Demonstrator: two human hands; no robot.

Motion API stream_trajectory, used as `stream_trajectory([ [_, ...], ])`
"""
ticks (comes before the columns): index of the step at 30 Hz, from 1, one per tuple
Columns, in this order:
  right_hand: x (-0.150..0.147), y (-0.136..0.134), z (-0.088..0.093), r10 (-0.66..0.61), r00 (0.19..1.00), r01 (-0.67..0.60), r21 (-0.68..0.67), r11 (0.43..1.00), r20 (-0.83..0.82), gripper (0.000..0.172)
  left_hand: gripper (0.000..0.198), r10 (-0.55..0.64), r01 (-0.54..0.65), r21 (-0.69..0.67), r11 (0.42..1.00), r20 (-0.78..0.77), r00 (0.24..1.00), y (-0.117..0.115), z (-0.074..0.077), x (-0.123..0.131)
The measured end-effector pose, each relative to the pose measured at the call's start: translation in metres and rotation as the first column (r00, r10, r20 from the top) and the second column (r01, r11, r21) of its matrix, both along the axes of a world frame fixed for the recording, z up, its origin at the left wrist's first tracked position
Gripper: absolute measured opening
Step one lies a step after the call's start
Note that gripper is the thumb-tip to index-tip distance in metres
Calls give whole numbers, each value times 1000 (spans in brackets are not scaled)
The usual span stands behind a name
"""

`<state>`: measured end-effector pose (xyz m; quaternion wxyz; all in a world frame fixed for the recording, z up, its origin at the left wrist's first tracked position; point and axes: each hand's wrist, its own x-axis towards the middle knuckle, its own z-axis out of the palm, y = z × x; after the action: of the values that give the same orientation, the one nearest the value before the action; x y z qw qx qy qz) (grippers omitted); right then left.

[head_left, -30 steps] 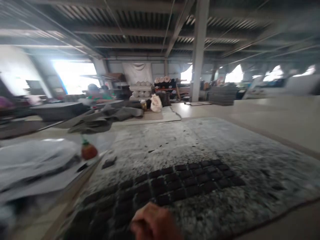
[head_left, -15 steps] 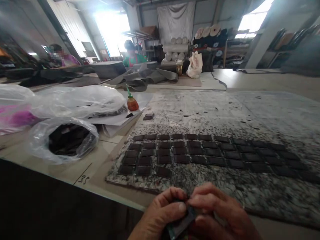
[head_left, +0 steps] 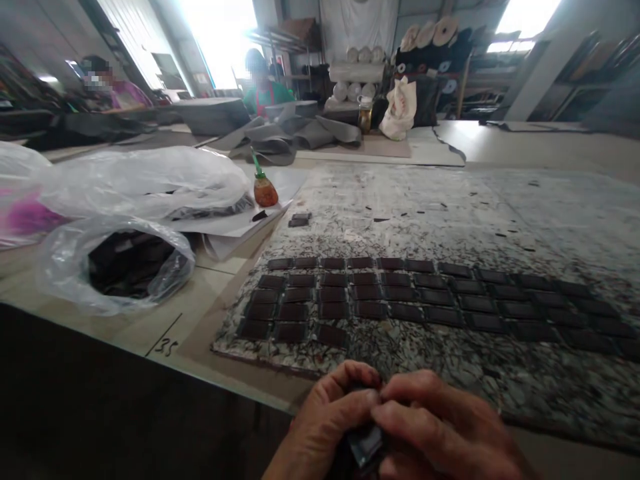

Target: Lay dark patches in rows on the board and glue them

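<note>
Both my hands meet at the bottom middle, just off the near edge of a stained board (head_left: 350, 190). My left hand (head_left: 330, 417) is closed, thumb and forefinger pinching a small dark rectangular piece (head_left: 367, 445) with a shiny strip. Fingertips of my right hand (head_left: 440, 427) press against the same piece from the other side, also closed. Much of the piece is hidden by my fingers. Beyond the hands, several rows of dark rectangular pieces (head_left: 367, 292) lie flat on the board. One piece (head_left: 331, 335) sits at the end of the nearest short row.
Left of the board stands an open clear plastic bag (head_left: 175, 267) with dark pieces inside. A bottle of orange-brown liquid (head_left: 265, 192) with a green nozzle is behind it. Small stacked pieces (head_left: 300, 220) lie at the board's far left. Two people work at the back.
The view has tilted slightly downward in the room, so the board and bags sit higher. My fingers have shifted on the small piece, which now shows a shinier, smaller part.
</note>
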<state>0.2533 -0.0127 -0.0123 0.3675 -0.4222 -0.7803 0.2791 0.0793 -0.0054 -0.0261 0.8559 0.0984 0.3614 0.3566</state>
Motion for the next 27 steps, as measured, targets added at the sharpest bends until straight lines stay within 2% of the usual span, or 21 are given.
stream_trajectory([
  [3, -1, 0, 3, 73, 997, -70, -126, 990, 23, 11, 24, -6, 5, -33, 999, -28, 1000, 1, 1, 1],
  [4, -1, 0, 4, 87, 996, -82, -130, 988, 35, 10, 23, -7, 6, -35, 999, -29, 1000, 2, 1, 2],
  [7, -2, 0, 6, 108, 989, -107, -13, 994, 103, 10, 20, -5, 4, -20, 1000, -16, 1000, 3, -5, 3],
  [10, -2, 0, 7, 75, 985, -92, 100, 991, 158, 10, 24, 23, -24, 18, 1000, 29, 999, 3, -9, 4],
  [15, -1, 0, 5, 39, 990, -62, 174, 983, 135, 7, 16, 48, -49, -36, 998, -18, 999, 2, -3, 6],
  [20, 4, 0, 0, 55, 984, -86, 182, 980, 169, 15, 15, 56, -57, -38, 998, -33, 998, 2, 0, 6],
  [27, 8, 2, 2, 108, 987, -121, 110, 986, 122, 18, 21, 35, -35, -19, 999, -15, 999, 3, -2, 6],
])
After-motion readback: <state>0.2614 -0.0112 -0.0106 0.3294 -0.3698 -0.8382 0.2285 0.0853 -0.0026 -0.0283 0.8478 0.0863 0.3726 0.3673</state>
